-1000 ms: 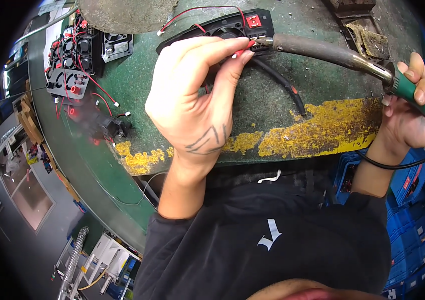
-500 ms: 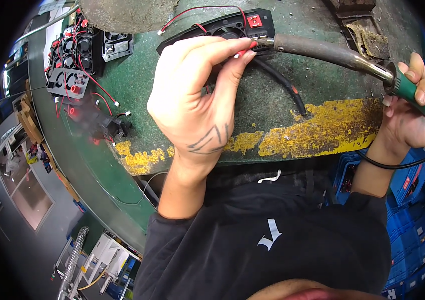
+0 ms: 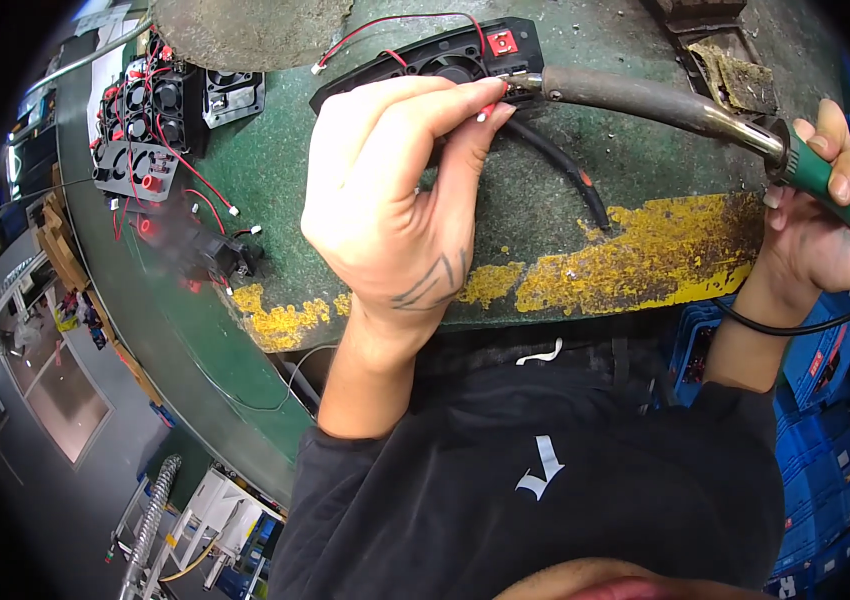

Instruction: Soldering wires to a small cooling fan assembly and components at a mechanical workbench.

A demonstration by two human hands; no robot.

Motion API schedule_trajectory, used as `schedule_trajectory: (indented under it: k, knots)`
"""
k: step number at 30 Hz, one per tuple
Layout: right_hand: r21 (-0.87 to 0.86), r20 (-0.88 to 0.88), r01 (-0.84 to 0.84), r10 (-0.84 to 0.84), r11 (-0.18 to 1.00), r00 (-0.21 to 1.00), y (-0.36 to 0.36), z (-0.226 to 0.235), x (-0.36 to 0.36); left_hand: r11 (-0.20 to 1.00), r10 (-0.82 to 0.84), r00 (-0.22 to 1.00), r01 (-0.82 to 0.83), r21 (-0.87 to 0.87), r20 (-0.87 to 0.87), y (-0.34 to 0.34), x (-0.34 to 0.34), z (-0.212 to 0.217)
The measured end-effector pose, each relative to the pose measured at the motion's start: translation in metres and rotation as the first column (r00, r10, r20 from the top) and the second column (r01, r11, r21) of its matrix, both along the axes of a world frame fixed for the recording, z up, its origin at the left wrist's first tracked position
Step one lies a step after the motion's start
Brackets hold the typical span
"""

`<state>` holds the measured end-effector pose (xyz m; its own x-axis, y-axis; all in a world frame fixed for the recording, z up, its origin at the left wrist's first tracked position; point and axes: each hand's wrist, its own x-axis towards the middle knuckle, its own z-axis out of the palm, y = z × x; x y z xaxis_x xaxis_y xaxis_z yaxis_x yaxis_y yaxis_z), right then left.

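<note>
My right hand (image 3: 825, 200) is closed round the green handle of a soldering iron (image 3: 645, 100), whose long metal barrel points left. Its tip reaches the fingertips of my left hand (image 3: 395, 190). There, thumb and forefinger pinch a small red wire (image 3: 489, 112) with a whitish end; most of it is hidden by the fingers. Behind this hand lies a long black fan panel (image 3: 525, 45) with a round fan in it, a red square socket at its right end and a thin red lead. A thick black cable (image 3: 570, 170) runs from beneath the iron toward the bench's near edge.
Several small fans with red and black leads (image 3: 155, 100) crowd the left of the green bench (image 3: 275, 190). A rough grey slab (image 3: 250, 30) is at the far edge. A metal holder with a worn yellowish sponge (image 3: 740, 80) stands far right, and blue bins (image 3: 815, 430) are below.
My left hand has shifted slightly right, its fingers still pinched at the iron's tip. The iron and the fan panel have moved a little to the left in view.
</note>
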<state>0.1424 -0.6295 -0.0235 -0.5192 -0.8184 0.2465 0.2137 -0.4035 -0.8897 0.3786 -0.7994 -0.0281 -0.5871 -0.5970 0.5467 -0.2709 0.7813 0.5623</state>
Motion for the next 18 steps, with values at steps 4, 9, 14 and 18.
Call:
schedule_trajectory:
  k: [4,9,14,18]
  knots:
    - [0.001,0.010,0.024,-0.024,1.000,1.000,0.004,0.000,-0.003,1.000,-0.001,1.000,0.001,-0.009,-0.010,0.001,-0.003,-0.001]
    - [-0.010,0.043,0.055,-0.055,0.998,0.998,0.002,0.000,-0.005,1.000,0.009,1.000,-0.009,-0.027,0.007,0.002,-0.004,0.001]
    - [-0.023,0.075,0.085,-0.083,0.996,0.994,-0.001,0.000,-0.005,0.998,0.065,0.997,-0.065,-0.003,-0.042,0.003,-0.006,-0.006]
    - [-0.024,0.099,0.107,-0.104,0.994,0.990,-0.012,0.007,0.003,0.998,0.068,0.997,-0.068,0.005,-0.041,0.003,-0.006,-0.006]
